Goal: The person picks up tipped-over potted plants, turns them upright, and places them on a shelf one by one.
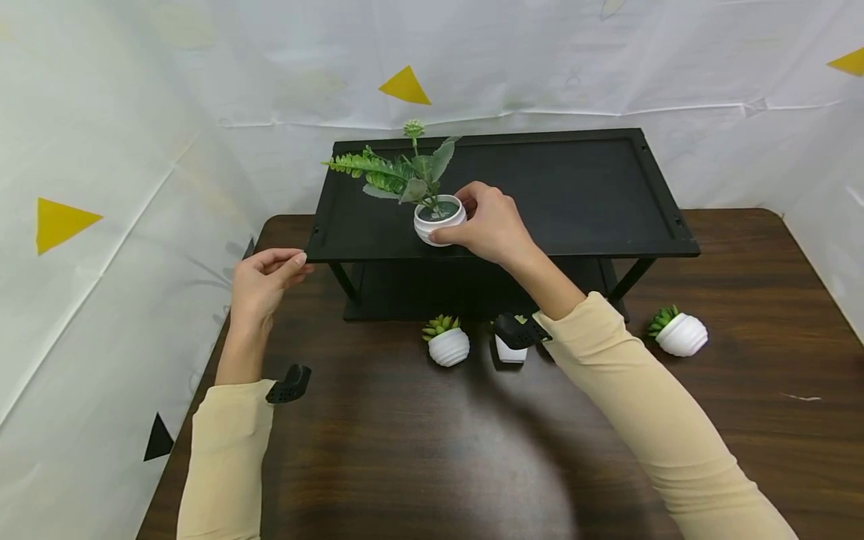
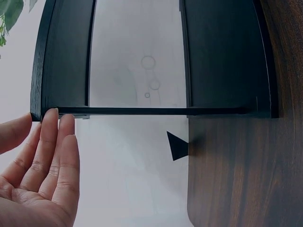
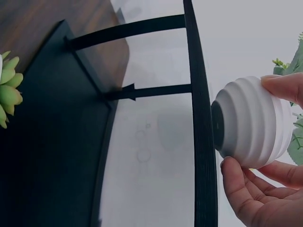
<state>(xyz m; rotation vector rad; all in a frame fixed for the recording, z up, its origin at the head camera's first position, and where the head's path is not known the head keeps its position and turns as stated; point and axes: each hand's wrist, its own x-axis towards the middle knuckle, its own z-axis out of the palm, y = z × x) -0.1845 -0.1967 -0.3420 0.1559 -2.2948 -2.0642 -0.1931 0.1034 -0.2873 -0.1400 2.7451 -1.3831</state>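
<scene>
Clock hours read in the head view, from the middle of the top board of the black shelf [image 1: 567, 196]. White ribbed pot [image 3: 253, 123]: between 8 and 9 o'clock, just behind the front edge, foliage [image 1: 424, 166] spreading from it toward 10 and 12. Right hand [image 1: 491, 225]: thumb and fingers pinch the pot wall. Base appears to meet the board; cannot tell whether it sits flat. Left hand [image 1: 262, 291]: fingers grasp the near corner, between 8 and 9.

Worktop [image 1: 378, 442]: round-potted succulent [image 1: 448, 346] between 6 and 7; square white pot [image 1: 511, 351] at 6, its plant partly hidden; second succulent [image 1: 680, 334] at 4.

Risks (judgement):
- Letting go with the base overhanging the edge: pot could tip toward 6, onto the succulent below.
- Foliage probably makes it top-heavy; uneven release could topple it.
- Tug or lift at the corner: shelf could shift under the base.
- Right forearm dropping: sleeve [image 1: 641, 390] could knock the square pot.
</scene>
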